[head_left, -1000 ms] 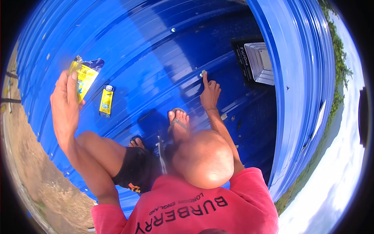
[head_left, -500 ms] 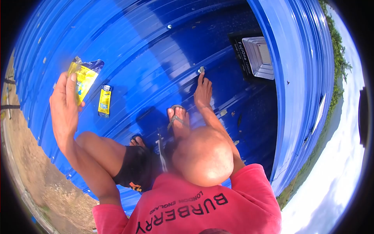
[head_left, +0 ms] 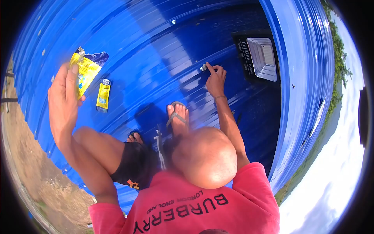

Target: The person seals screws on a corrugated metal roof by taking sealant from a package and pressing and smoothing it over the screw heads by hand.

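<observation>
My left hand [head_left: 63, 95] grips a yellow packet [head_left: 86, 74] with a torn, dark blue upper end; a grey blob shows at its top. Below and right of that packet, a smaller yellow packet [head_left: 103, 94] lies on the blue corrugated metal roof [head_left: 156, 74]. My right hand [head_left: 216, 81] has its index finger stretched out and the other fingers curled, with nothing visible in them. Its fingertip is at a screw head with grey material around it [head_left: 203, 67]; whether it touches is hard to tell.
A black solar floodlight [head_left: 261, 58] lies right of my right hand, beside a raised blue metal edge [head_left: 286, 97]. My sandalled foot [head_left: 179, 117] stands on the roof. Another screw head [head_left: 173, 22] shows farther up. Bare ground [head_left: 43, 175] lies beyond the left edge.
My right index finger has moved from below the screw head to its upper right side, and the hand has turned. My left hand still holds the packet. The view has shifted slightly.
</observation>
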A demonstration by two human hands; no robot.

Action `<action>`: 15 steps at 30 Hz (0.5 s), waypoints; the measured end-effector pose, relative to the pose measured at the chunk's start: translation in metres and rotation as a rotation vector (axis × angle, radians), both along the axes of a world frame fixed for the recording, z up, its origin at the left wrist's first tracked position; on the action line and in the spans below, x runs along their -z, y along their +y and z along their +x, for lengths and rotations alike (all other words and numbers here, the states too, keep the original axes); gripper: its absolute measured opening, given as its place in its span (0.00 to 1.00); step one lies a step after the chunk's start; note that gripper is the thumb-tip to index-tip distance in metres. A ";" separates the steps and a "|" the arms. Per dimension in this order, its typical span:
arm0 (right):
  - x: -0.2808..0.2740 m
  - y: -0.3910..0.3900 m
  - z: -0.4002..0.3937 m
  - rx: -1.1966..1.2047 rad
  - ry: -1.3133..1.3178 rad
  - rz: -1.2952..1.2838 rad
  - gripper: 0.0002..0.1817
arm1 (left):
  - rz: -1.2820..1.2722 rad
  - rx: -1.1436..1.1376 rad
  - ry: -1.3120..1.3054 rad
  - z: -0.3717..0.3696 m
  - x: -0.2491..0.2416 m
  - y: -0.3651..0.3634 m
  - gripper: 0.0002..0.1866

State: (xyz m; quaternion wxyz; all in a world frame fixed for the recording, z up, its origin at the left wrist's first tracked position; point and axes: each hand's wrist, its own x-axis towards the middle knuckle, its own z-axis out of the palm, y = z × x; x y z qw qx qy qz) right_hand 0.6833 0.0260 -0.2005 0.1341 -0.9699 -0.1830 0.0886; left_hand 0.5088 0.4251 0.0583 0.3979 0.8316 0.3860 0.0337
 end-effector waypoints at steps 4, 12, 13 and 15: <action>-0.003 -0.005 0.011 -0.069 -0.006 0.024 0.33 | -0.018 0.002 -0.008 -0.001 -0.001 0.000 0.22; -0.011 0.001 0.023 -0.272 -0.071 -0.009 0.29 | -0.033 0.044 0.027 0.010 0.001 -0.006 0.22; -0.011 0.003 0.023 -0.292 -0.085 -0.035 0.28 | -0.035 0.059 0.039 0.012 0.001 -0.005 0.22; -0.011 0.010 0.022 -0.336 -0.114 -0.084 0.27 | -0.033 0.069 0.055 0.014 0.002 -0.005 0.22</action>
